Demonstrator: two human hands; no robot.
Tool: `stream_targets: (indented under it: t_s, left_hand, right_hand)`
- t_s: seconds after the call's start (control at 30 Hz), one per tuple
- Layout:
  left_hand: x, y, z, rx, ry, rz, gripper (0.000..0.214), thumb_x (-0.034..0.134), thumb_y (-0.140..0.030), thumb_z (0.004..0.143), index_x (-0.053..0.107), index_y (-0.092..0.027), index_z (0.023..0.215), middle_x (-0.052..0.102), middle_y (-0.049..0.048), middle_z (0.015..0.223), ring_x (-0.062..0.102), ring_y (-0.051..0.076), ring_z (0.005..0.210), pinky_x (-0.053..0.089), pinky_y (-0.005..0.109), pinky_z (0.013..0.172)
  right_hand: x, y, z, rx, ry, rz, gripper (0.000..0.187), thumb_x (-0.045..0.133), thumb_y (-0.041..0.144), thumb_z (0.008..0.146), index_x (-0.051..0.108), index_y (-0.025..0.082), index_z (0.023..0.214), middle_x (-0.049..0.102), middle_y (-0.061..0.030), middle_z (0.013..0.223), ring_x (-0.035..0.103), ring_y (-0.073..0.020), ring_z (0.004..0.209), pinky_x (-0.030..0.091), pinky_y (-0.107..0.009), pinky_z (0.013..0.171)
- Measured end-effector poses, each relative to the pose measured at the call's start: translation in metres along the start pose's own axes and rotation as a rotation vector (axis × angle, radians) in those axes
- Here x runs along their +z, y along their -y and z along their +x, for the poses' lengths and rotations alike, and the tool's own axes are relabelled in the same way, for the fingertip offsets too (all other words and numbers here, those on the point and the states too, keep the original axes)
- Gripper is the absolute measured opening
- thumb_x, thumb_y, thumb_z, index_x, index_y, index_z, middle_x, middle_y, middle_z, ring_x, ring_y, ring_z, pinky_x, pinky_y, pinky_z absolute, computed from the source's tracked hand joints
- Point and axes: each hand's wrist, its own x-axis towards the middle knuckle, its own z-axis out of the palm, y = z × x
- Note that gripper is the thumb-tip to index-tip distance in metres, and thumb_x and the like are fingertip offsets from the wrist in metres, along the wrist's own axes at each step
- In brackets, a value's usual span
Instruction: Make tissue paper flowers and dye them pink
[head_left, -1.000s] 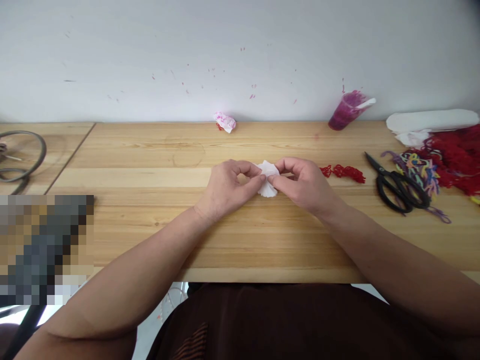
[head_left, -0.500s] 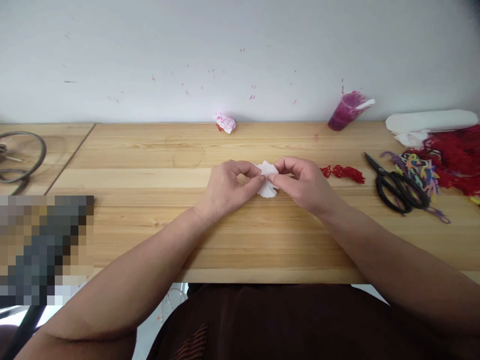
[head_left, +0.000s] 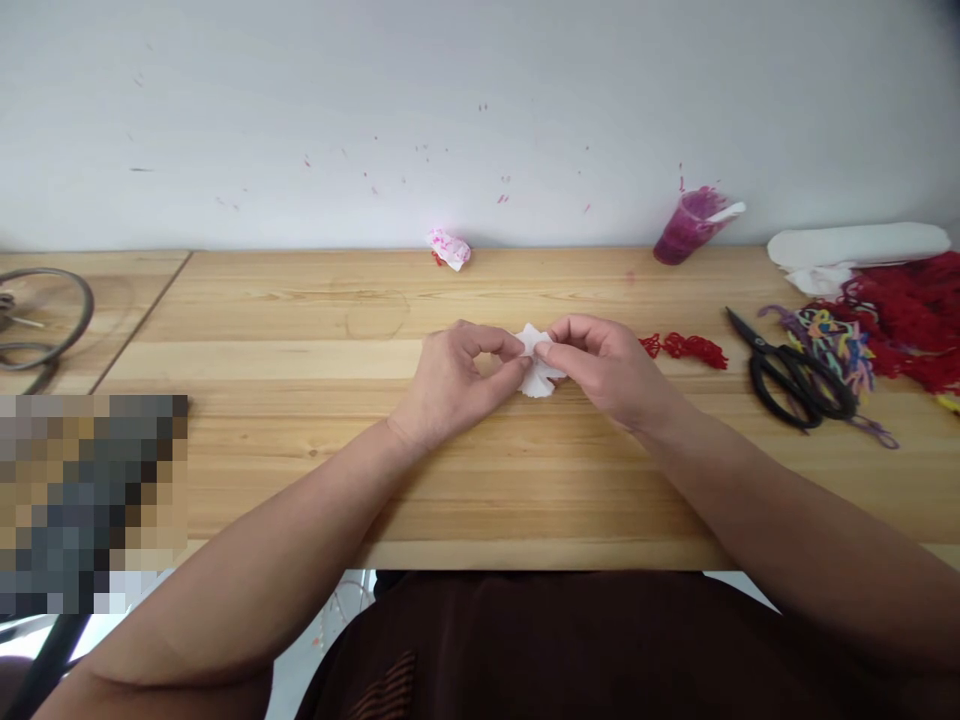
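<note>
A small crumpled piece of white tissue paper (head_left: 535, 378) sits between my two hands at the middle of the wooden table (head_left: 300, 320). My left hand (head_left: 456, 378) pinches its left side with thumb and fingers closed. My right hand (head_left: 604, 368) pinches its right side the same way. Both hands rest low on the tabletop, fingertips almost touching over the paper.
Red thread (head_left: 684, 347) lies just right of my right hand. Black scissors (head_left: 793, 382), coloured strands (head_left: 834, 340) and a red yarn heap (head_left: 915, 315) are farther right. A stained pink cup (head_left: 688, 226), a stained tissue wad (head_left: 449, 247) and white paper (head_left: 859, 243) line the wall. A cable loop (head_left: 37, 315) lies left.
My fingers have shifted slightly on the white paper, bringing the two hands a little closer. The view has tipped slightly. Nothing else has moved.
</note>
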Motion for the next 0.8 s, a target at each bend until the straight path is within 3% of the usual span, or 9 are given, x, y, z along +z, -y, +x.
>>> stream_targets:
  t_s: [0.13, 0.27, 0.47, 0.63, 0.8]
  left_hand:
    - [-0.0004, -0.0034, -0.0005, 0.017, -0.023, 0.033, 0.016, 0.072, -0.038, 0.085, 0.079, -0.024, 0.082, 0.08, 0.0029, 0.088, 0.071, 0.023, 0.092, 0.053, 0.036, 0.093]
    - [-0.0037, -0.0091, 0.0007, -0.064, -0.005, -0.071, 0.027, 0.071, -0.049, 0.088, 0.08, -0.024, 0.082, 0.08, 0.0032, 0.091, 0.07, 0.023, 0.096, 0.052, 0.035, 0.094]
    - [-0.0058, -0.0081, 0.0037, -0.274, 0.054, -0.262, 0.035, 0.07, -0.05, 0.086, 0.07, -0.018, 0.07, 0.066, -0.0017, 0.065, 0.058, 0.014, 0.065, 0.044, 0.027, 0.062]
    - [-0.0041, -0.0065, 0.0037, -0.228, 0.028, -0.213, 0.026, 0.07, -0.041, 0.085, 0.072, -0.018, 0.072, 0.07, -0.0017, 0.071, 0.062, 0.016, 0.072, 0.049, 0.027, 0.071]
    - [-0.0025, -0.0071, 0.0023, -0.136, 0.008, -0.118, 0.025, 0.069, -0.041, 0.086, 0.076, -0.02, 0.075, 0.075, -0.0008, 0.077, 0.069, 0.019, 0.081, 0.053, 0.029, 0.078]
  right_hand:
    - [0.0011, -0.001, 0.0014, -0.074, -0.005, 0.066, 0.018, 0.073, 0.032, 0.082, 0.061, 0.021, 0.074, 0.064, 0.0009, 0.07, 0.056, -0.0138, 0.064, 0.044, -0.029, 0.061]
    - [0.0028, -0.0006, -0.0011, -0.209, -0.052, -0.005, 0.016, 0.071, 0.031, 0.085, 0.061, 0.022, 0.076, 0.062, 0.0011, 0.074, 0.056, -0.0145, 0.068, 0.045, -0.03, 0.063]
    - [0.0046, 0.0006, -0.0074, -0.496, -0.111, -0.241, 0.009, 0.07, 0.02, 0.084, 0.062, 0.024, 0.081, 0.066, -0.002, 0.086, 0.062, -0.02, 0.083, 0.052, -0.037, 0.082]
    - [0.0029, 0.0013, -0.0067, -0.378, -0.125, -0.242, 0.005, 0.071, 0.026, 0.085, 0.067, 0.023, 0.088, 0.073, -0.0045, 0.097, 0.067, -0.0227, 0.092, 0.053, -0.039, 0.086]
    - [0.0028, 0.0009, -0.006, -0.268, -0.124, -0.189, 0.011, 0.072, 0.03, 0.083, 0.065, 0.022, 0.081, 0.07, -0.0024, 0.084, 0.064, -0.0187, 0.075, 0.05, -0.033, 0.068]
